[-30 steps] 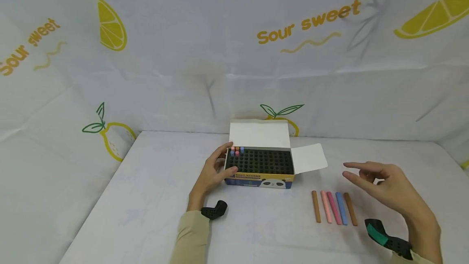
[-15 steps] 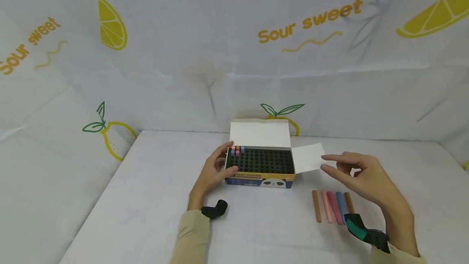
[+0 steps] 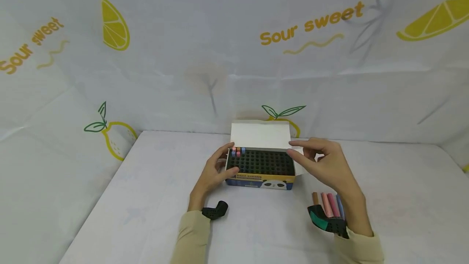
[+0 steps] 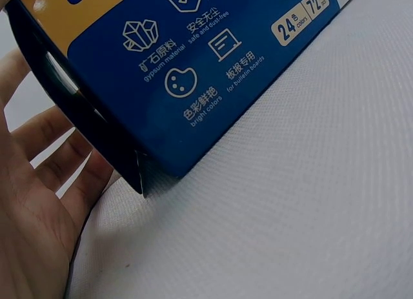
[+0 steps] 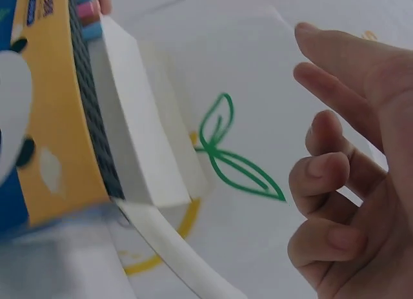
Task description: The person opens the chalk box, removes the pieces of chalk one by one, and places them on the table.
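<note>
A chalk box (image 3: pixel 249 182) with blue and yellow sides and a panda print stands with its lid raised. Several pink, orange and blue chalk sticks (image 3: pixel 238 154) fill holes at the back left of its black foam insert (image 3: pixel 265 162). My left hand (image 3: pixel 210 174) grips the box's left end, thumb on the front rim, fingers at the far side. Close by the box's back right corner is my right hand (image 3: pixel 326 162); its thumb and index finger are apart with nothing between them, the other fingers loosely bent, as the right wrist view shows.
Right of the box, several loose chalk sticks (image 3: pixel 331 205) lie in a row on the white-covered table (image 3: pixel 146 199), partly hidden by the right wrist's camera mount (image 3: pixel 326 221). The white lid (image 3: pixel 260 134) rises before a lemon-print cloth (image 3: pixel 183 52). My right hand partly covers the side flap (image 3: pixel 299 169).
My right hand has moved left, from above the loose chalk sticks to the box's right end, its fingers parted throughout. My left hand keeps its hold on the box.
</note>
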The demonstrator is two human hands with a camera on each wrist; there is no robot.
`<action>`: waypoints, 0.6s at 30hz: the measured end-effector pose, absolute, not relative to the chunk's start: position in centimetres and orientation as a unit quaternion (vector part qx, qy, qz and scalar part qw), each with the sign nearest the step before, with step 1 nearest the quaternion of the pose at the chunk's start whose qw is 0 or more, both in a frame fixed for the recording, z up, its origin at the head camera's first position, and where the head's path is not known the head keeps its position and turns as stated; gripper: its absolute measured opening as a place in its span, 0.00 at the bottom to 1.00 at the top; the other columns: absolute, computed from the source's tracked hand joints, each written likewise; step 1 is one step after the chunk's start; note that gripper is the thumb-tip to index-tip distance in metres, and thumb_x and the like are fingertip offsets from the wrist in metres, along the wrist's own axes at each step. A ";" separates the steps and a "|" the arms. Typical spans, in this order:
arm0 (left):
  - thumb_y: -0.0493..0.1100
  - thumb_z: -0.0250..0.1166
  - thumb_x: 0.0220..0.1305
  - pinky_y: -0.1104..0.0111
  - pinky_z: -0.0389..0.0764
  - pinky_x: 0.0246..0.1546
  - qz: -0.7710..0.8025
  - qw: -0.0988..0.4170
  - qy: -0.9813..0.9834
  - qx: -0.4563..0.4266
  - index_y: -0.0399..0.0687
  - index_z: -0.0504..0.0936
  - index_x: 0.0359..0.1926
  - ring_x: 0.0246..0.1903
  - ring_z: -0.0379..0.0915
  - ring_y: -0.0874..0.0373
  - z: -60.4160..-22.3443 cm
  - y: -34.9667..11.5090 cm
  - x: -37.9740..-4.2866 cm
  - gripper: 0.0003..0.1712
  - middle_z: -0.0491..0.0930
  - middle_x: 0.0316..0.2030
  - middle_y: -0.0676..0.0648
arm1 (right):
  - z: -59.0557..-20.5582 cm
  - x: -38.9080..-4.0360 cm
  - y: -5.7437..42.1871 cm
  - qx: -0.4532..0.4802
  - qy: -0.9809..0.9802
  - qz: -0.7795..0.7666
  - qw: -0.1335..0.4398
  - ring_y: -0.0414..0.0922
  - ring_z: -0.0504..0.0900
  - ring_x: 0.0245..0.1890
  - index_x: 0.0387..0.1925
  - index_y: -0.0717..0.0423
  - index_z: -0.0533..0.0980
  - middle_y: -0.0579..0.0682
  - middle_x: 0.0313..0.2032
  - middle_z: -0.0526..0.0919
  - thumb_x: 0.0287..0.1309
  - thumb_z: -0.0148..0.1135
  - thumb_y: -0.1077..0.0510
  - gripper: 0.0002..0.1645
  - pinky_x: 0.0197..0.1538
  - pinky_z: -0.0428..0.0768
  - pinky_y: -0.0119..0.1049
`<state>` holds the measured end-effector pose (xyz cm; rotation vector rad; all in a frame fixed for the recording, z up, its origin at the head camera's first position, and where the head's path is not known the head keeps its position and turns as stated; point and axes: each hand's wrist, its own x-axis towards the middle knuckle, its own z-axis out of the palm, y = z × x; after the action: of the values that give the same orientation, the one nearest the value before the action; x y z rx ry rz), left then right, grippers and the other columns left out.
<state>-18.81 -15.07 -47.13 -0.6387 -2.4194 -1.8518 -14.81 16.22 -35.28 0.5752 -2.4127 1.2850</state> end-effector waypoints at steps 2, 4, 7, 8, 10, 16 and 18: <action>0.56 0.72 0.61 0.53 0.75 0.60 -0.594 0.016 -0.778 -0.206 0.55 0.66 0.76 0.55 0.70 0.53 -47.2 -15.0 -18.8 0.44 0.76 0.61 0.40 | -35.5 -15.1 15.3 0.200 -0.849 0.457 0.176 0.35 0.69 0.23 0.43 0.53 0.89 0.41 0.21 0.73 0.56 0.75 0.63 0.11 0.22 0.68 0.29; 0.56 0.72 0.61 0.51 0.75 0.61 -0.593 0.016 -0.779 -0.206 0.56 0.66 0.76 0.55 0.70 0.53 -47.2 -15.0 -18.9 0.44 0.76 0.61 0.40 | -35.8 -15.5 14.4 0.200 -0.845 0.463 0.180 0.35 0.69 0.23 0.43 0.54 0.89 0.42 0.22 0.74 0.56 0.74 0.63 0.11 0.24 0.70 0.29; 0.57 0.72 0.61 0.50 0.75 0.61 -0.590 0.017 -0.782 -0.202 0.57 0.66 0.76 0.55 0.70 0.53 -47.1 -14.9 -18.9 0.44 0.76 0.61 0.40 | -36.4 -16.2 13.0 0.211 -0.832 0.476 0.192 0.36 0.69 0.23 0.42 0.57 0.89 0.43 0.21 0.75 0.55 0.75 0.64 0.11 0.27 0.71 0.29; 0.57 0.72 0.60 0.49 0.75 0.61 -0.590 0.018 -0.782 -0.200 0.57 0.67 0.76 0.55 0.70 0.53 -47.1 -15.0 -18.8 0.44 0.76 0.61 0.40 | -36.6 -16.5 12.5 0.215 -0.826 0.481 0.198 0.35 0.69 0.22 0.42 0.59 0.89 0.44 0.20 0.74 0.54 0.75 0.65 0.12 0.28 0.71 0.29; 0.57 0.72 0.60 0.49 0.75 0.61 -0.590 0.019 -0.783 -0.199 0.57 0.67 0.76 0.55 0.70 0.52 -47.1 -15.0 -18.8 0.45 0.76 0.61 0.40 | -37.0 -17.0 11.5 0.224 -0.814 0.494 0.208 0.35 0.68 0.21 0.41 0.60 0.89 0.45 0.19 0.74 0.53 0.75 0.66 0.11 0.28 0.71 0.29; 0.57 0.72 0.60 0.51 0.76 0.61 -0.587 0.021 -0.785 -0.200 0.58 0.66 0.76 0.56 0.71 0.53 -47.1 -15.1 -18.9 0.44 0.76 0.62 0.41 | -38.0 -18.1 8.9 0.221 -0.804 0.515 0.199 0.35 0.68 0.21 0.42 0.62 0.89 0.49 0.19 0.74 0.54 0.76 0.64 0.12 0.24 0.70 0.28; 0.57 0.72 0.60 0.51 0.76 0.61 -0.587 0.021 -0.784 -0.201 0.58 0.66 0.76 0.57 0.71 0.52 -47.2 -15.1 -18.9 0.44 0.76 0.63 0.42 | -38.3 -18.4 8.2 0.219 -0.809 0.513 0.186 0.35 0.68 0.21 0.43 0.62 0.88 0.50 0.19 0.75 0.54 0.76 0.63 0.13 0.25 0.70 0.28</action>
<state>-18.93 -15.12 -47.20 -0.6217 -2.4312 -1.8179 -18.44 8.17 -38.28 0.6174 -2.2793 1.4438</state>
